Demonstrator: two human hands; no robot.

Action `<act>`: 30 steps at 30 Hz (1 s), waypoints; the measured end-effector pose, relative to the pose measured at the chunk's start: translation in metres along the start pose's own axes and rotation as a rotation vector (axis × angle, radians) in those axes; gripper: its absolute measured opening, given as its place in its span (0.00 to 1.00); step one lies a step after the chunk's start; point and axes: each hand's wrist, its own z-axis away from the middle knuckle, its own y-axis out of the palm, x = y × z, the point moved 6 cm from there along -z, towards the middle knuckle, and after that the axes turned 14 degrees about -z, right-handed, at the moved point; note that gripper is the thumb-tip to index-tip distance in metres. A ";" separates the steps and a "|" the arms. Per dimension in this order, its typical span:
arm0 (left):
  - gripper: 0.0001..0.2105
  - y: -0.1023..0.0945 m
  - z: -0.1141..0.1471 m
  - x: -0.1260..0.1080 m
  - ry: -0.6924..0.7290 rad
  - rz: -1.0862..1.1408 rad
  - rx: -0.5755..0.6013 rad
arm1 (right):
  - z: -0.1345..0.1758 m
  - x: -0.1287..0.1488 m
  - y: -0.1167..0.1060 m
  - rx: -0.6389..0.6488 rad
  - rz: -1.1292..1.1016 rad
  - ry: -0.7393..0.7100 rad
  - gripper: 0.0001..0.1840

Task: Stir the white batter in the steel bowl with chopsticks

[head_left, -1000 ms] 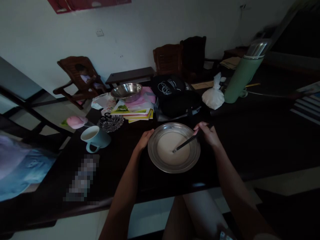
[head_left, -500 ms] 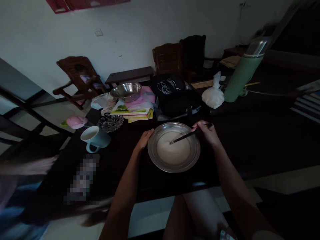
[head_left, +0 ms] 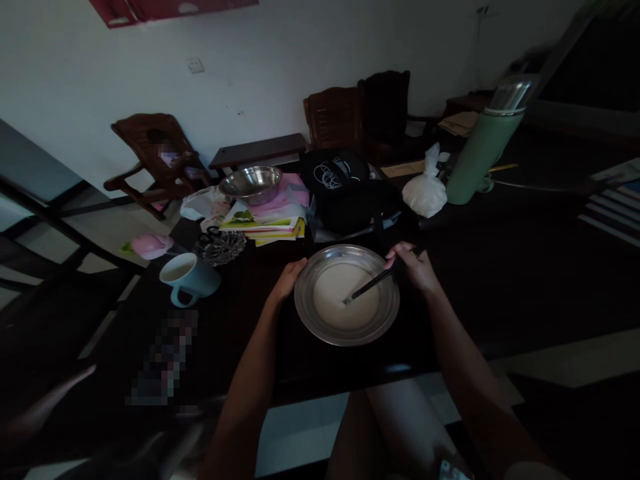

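A wide metal bowl (head_left: 308,319) stands on the dark table before me, holding a smooth, off-white batter-like liquid (head_left: 335,303). My left hand (head_left: 290,277) grips the bowl's left rim, thumb at the top edge; its other fingers are mostly hidden. Over the right rim, my right hand (head_left: 411,265) is closed around a pair of black chopsticks (head_left: 371,285). They slant down to the left, with their tips in the liquid near the middle of the bowl.
Leftward are a light blue mug (head_left: 193,280), a glass dish (head_left: 223,248) and another person's arm (head_left: 60,393). Behind lie booklets (head_left: 275,227), a second metal bowl (head_left: 253,185) and a black bag (head_left: 350,193). A tied bag of white powder (head_left: 425,195) and green thermos (head_left: 480,157) stand right.
The chopstick tips have moved slightly toward me and right through the liquid. My left hand stays on the rim. At the left, the other person's arm has drawn back and lower.
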 end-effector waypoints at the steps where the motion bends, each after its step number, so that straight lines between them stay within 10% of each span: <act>1: 0.31 0.000 0.000 0.000 -0.001 0.000 0.000 | 0.000 0.000 0.002 0.026 0.008 0.005 0.28; 30: 0.27 0.002 -0.003 0.003 0.000 0.057 0.005 | 0.001 -0.001 0.000 0.006 -0.001 0.011 0.28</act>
